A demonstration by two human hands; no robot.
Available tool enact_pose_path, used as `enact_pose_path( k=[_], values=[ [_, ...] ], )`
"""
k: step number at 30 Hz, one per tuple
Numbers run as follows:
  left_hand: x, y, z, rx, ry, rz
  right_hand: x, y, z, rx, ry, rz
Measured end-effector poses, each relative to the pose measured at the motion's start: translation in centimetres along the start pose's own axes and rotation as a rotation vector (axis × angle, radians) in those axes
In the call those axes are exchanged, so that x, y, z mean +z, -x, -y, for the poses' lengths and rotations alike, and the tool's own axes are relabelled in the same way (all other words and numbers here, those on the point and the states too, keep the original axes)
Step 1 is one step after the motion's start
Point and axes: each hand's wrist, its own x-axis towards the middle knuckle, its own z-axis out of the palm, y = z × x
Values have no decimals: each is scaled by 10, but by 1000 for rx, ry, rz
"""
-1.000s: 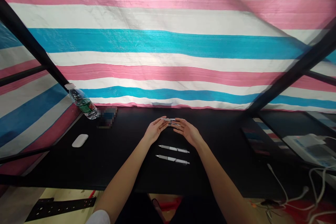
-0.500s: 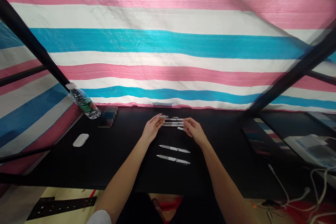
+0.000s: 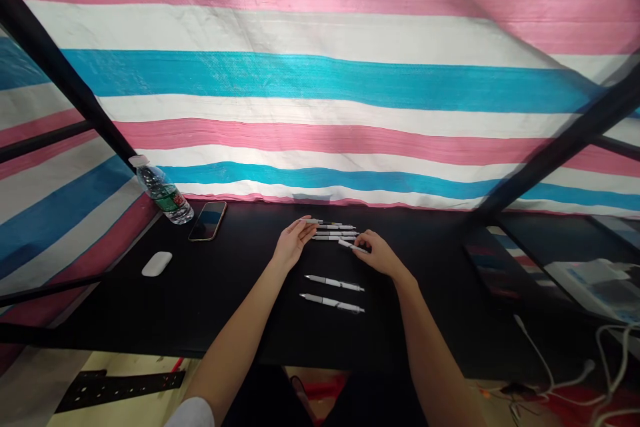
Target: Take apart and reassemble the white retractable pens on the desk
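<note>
My left hand lies on the black table, its fingertips on the end of a white pen. Close to those fingertips, several white pens lie side by side, pointing across the table. My right hand is to their right, its fingers over a short visible length of another white pen. Its far end is hidden under those fingers. Nearer me, a pair of white pens lies parallel on the table, between my forearms and touching neither hand.
A smartphone and a water bottle stand at the far left of the table, with a white mouse nearer me. A striped tarpaulin and black frame bars rise behind. White cables hang at lower right.
My hands have parted, the right one moving rightward with a pen under its fingers. The bunch of pens held between them now lies spread side by side on the table.
</note>
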Motion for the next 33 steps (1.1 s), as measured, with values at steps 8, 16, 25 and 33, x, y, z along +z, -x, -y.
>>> enact_pose_path(
  k=[8, 16, 25, 33],
  values=[
    [0, 0, -1, 22, 9, -7, 6, -8, 5, 255, -664, -371],
    [1, -1, -1, 22, -5, -31, 14, -14, 3, 377, -1207, -382],
    [1, -1, 1, 30, -11, -35, 20, -11, 14, 391, -1174, -265],
    [3, 0, 5, 26, -76, 7, 21, -8, 27, 358, -1088, -152]
  ],
)
